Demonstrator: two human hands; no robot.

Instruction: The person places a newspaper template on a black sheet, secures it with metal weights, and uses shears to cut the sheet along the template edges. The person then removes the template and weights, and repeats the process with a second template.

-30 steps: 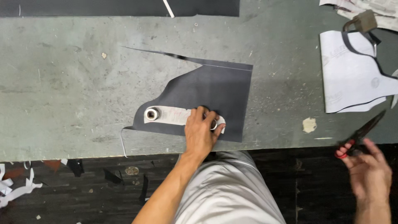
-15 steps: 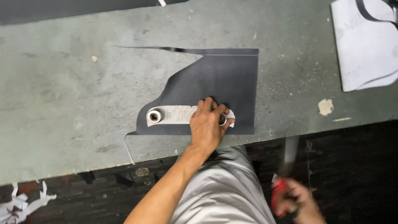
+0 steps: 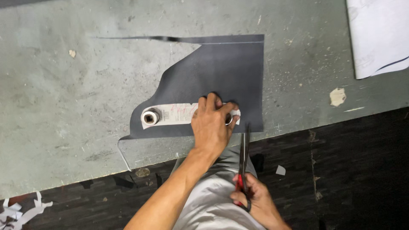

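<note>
Grey and worn, the work table fills most of the view, with stains and small chips on its surface. At its far right corner lies a white paper sheet, well apart from the work.

On the table, near the front edge, lies the dark fabric piece. Its left side is already cut in a long curve, and a thin dark strip runs out from its top edge to the left. The right and bottom edges are straight. So I judge that part of the cutting is done, while the area around the pattern is not yet cut.

A narrow white paper pattern lies on the lower part of the fabric, and a small metal cylinder weight stands on its left end.

The left hand presses flat on the right end of the pattern, fingers spread, holding nothing.

The right hand is below the table edge and is closed around the red handles of the scissors. The blades point up to the bottom edge of the fabric, nearly together, just beside the left hand. I cannot tell if they touch the fabric.

Some white scraps lie on the dark floor.
</note>
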